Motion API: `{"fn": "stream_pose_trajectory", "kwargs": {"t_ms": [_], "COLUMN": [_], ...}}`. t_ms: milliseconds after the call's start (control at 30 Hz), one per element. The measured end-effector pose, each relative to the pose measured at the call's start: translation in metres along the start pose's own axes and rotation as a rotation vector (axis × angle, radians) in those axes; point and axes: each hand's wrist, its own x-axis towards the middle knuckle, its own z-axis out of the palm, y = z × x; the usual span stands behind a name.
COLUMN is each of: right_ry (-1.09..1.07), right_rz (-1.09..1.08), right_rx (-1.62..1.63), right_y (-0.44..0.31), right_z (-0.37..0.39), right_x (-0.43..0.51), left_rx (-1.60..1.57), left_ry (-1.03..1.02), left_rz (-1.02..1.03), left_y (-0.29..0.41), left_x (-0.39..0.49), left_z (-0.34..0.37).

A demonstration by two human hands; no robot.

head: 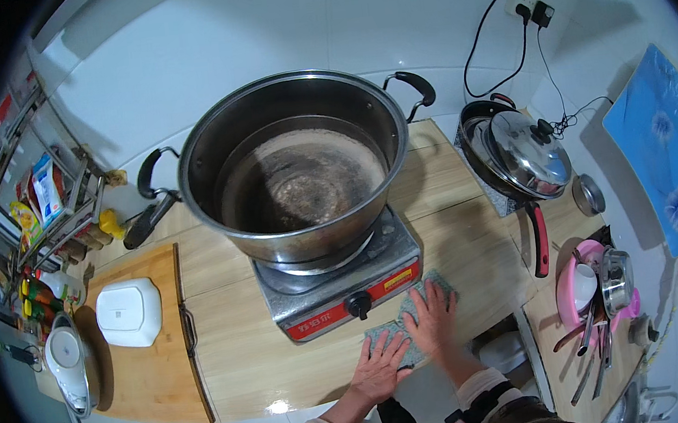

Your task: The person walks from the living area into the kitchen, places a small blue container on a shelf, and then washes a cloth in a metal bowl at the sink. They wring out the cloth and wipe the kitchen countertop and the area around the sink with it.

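Note:
My left hand [381, 369] lies flat, fingers spread, on a grey-green cloth [413, 356] near the front edge of the wood-patterned counter [236, 356]. Farther right, my right hand [432, 318] presses on another part of cloth [442, 281], palm down; whether both parts are one cloth I cannot tell. Just beyond my hands stands a gas stove [348, 302] with a red front panel and a black knob [358, 304]. On it rests a large steel pot [302, 239], uncovered, with a shallow layer of water [311, 177] over its stained bottom.
On the left, an upturned white dish [129, 313] lies on a wooden cutting board [147, 383], near a rack [62, 201] of packets. To the right are a lidded frying pan [511, 152], its red handle [539, 241] pointing forward, and a pink basin [567, 293] of utensils.

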Motion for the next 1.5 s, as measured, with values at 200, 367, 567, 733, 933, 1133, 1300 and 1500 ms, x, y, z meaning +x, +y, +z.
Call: {"fn": "stream_pose_trajectory", "kwargs": {"t_ms": [200,367,567,733,933,1133,1300,1500], "right_ry": [-0.012,0.0,-0.068,-0.134,-0.186,-0.284,-0.288,-0.192], "right_rz": [0.211,0.239,0.084,-0.113,-0.35,-0.487,-0.518,-0.463], "right_rx": [-0.201,-0.259,-0.031,0.058,0.159,0.142,0.138,0.122], "right_y": [0.051,0.043,-0.036,-0.122,-0.209,-0.248,-0.233,-0.258], "right_z": [0.001,0.007,0.008,0.022,0.036,0.042,0.027,0.04], "right_x": [0.016,0.001,-0.041,-0.059,-0.064,-0.056,-0.073,-0.057], "left_rx": [0.033,0.004,0.048,0.059,0.094,0.02,0.098,0.114], "left_ry": [0.007,-0.029,-0.097,-0.095,-0.063,0.006,-0.037,0.075], "left_rz": [0.047,0.069,0.049,-0.062,-0.251,-0.355,-0.335,-0.33], "left_y": [0.02,0.016,-0.017,-0.056,-0.088,-0.1,-0.095,-0.125], "left_x": [0.052,0.041,-0.037,-0.124,-0.205,-0.234,-0.233,-0.224], "left_z": [0.005,0.001,-0.013,-0.023,-0.025,-0.03,-0.025,-0.035]}}
